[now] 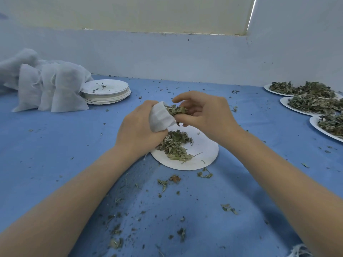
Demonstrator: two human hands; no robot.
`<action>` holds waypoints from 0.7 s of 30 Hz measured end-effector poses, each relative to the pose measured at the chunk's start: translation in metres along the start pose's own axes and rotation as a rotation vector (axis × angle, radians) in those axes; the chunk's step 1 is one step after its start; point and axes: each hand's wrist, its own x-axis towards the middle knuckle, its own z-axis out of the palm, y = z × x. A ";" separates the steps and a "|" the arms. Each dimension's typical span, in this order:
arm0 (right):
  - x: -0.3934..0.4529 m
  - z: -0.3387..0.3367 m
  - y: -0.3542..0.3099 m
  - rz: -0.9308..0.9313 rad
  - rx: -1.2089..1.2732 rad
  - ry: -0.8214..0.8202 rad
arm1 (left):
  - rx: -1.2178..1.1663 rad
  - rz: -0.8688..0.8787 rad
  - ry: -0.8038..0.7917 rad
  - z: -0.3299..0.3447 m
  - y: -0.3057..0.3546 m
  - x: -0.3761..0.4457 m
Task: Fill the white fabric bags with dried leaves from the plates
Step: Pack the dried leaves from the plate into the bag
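Observation:
My left hand (138, 129) grips a small white fabric bag (161, 116) with its mouth turned to the right, above a white paper plate (206, 151). A clump of dried green leaves (175, 110) sits at the bag's mouth, pinched by the curled fingers of my right hand (206, 114). More dried leaves (174, 145) lie heaped on the left half of the plate below, partly hidden under my left hand.
Several filled white bags (53, 88) stand at the back left beside a stack of used plates (107, 91). Three plates heaped with leaves (311, 102) line the right edge. Leaf crumbs (167, 182) litter the blue cloth (55, 145). A wall runs close behind.

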 end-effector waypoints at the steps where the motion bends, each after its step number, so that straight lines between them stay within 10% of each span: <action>1: 0.000 0.000 0.000 0.001 0.009 0.002 | -0.012 -0.008 0.006 0.000 0.000 0.000; 15: 0.001 -0.003 -0.016 0.072 -0.063 -0.278 | 0.197 0.215 0.001 -0.001 0.006 -0.004; 21: 0.000 0.007 -0.011 0.171 0.095 0.003 | 0.153 0.199 -0.002 -0.002 0.011 -0.003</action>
